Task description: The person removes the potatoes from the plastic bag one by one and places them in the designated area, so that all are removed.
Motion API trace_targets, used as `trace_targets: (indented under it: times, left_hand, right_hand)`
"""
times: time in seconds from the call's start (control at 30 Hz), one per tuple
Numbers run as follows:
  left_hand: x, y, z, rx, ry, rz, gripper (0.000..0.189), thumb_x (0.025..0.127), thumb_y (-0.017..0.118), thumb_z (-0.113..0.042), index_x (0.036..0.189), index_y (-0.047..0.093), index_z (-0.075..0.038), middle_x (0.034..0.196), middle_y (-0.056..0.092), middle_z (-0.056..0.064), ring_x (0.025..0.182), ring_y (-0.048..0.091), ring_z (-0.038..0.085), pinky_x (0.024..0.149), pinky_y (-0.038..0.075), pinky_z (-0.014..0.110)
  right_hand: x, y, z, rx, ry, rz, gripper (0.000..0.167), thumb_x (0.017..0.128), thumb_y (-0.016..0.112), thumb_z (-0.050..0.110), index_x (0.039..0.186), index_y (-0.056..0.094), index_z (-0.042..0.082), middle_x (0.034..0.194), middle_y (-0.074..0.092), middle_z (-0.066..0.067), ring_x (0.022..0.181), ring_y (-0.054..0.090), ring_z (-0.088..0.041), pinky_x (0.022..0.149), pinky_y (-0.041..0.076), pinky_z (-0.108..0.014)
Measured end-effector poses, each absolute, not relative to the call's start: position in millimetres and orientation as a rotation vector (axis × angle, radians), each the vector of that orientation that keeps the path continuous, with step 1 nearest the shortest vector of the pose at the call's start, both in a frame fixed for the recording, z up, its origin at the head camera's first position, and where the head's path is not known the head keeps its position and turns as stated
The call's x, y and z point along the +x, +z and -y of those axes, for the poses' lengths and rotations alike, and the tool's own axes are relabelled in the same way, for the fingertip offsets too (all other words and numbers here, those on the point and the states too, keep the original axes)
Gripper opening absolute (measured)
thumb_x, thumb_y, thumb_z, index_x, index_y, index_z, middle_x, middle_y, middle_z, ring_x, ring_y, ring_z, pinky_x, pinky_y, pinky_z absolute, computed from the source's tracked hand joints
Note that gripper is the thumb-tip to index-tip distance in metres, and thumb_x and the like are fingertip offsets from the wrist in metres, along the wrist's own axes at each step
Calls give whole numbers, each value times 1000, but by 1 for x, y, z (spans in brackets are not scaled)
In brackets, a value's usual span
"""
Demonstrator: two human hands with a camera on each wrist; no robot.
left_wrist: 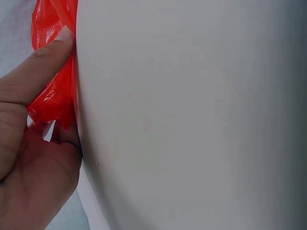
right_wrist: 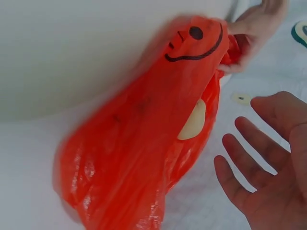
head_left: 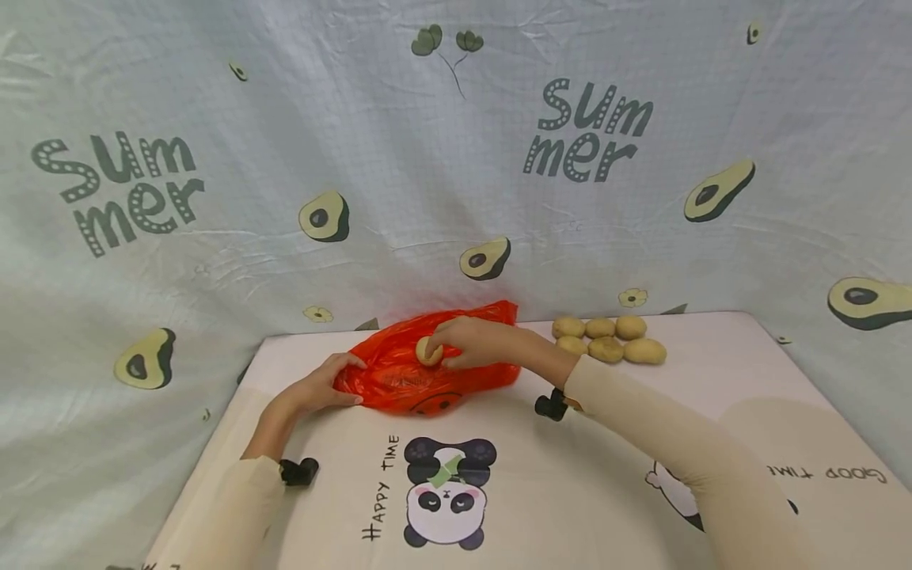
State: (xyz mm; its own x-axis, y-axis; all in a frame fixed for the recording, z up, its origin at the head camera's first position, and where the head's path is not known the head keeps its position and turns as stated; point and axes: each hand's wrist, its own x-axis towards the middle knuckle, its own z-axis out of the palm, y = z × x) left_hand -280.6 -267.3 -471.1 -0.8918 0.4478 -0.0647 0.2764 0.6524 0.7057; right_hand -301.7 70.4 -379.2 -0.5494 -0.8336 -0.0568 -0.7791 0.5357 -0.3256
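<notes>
A red plastic bag (head_left: 406, 388) with a printed smile lies crumpled at the back of the table. My left hand (head_left: 324, 386) grips the bag's left end, thumb in front; in the left wrist view the fingers are partly hidden behind the film. My right hand (head_left: 473, 342) is over the bag, beside a potato (head_left: 429, 351) at its opening. From the right wrist view, that same potato (right_wrist: 193, 122) sits partly covered by the red film, and the right hand (right_wrist: 268, 167) has its fingers spread, apart from the potato.
Several potatoes (head_left: 606, 348) stand in two rows at the back right of the table, near the right forearm. A pale cloth with panda prints covers the table (head_left: 570, 491). Behind the table hangs a curtain (head_left: 399, 158) with avocado prints.
</notes>
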Motion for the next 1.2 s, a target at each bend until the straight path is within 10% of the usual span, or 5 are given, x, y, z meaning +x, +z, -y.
trace_targets:
  times: [1.2]
  left_hand:
    - [-276,-467,263,456,1086,-2611,52,86,80,-12,129,52,-6,145,37,24,139,29,46,117,25,66]
  right_hand:
    - [-370,-389,-28,-1179,-170,-2427,38,95,72,16,133,69,19,128,65,4,118,54,-17,104,47,-31]
